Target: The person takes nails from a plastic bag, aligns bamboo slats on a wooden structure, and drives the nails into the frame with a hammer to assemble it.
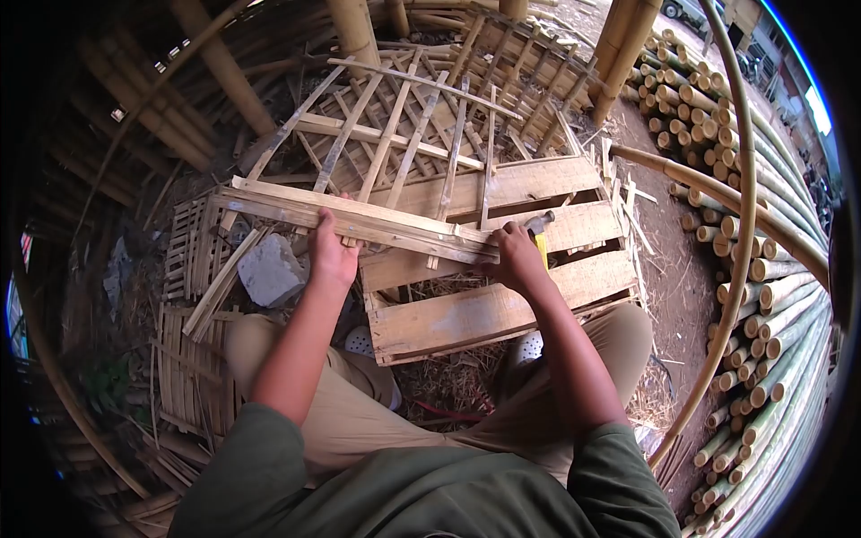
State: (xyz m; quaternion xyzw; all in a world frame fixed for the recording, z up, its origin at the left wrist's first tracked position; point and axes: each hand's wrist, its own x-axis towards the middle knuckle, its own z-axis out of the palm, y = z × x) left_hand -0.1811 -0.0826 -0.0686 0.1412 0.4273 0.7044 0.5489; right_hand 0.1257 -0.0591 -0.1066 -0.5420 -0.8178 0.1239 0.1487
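A bundle of long, pale bamboo slats (408,226) lies crosswise in front of me, above a slatted wooden platform (466,316). My left hand (334,249) is closed round the bundle left of its middle, fingers wrapped over the slats. At the right end, my right hand (518,257) grips the same slats. Just beyond the right hand shows a hammer (539,222) with a metal head and yellow handle; whether the hand touches it I cannot tell. Past the bundle, a lattice of crossed bamboo strips (387,136) rests partly on the platform.
A grey stone block (270,271) sits left of the platform, beside loose slats (221,285). Slatted bamboo panels (184,354) lie farther left. Stacked bamboo poles (780,332) fill the right side. A curved bamboo pole (743,206) and upright posts (356,34) stand around the area.
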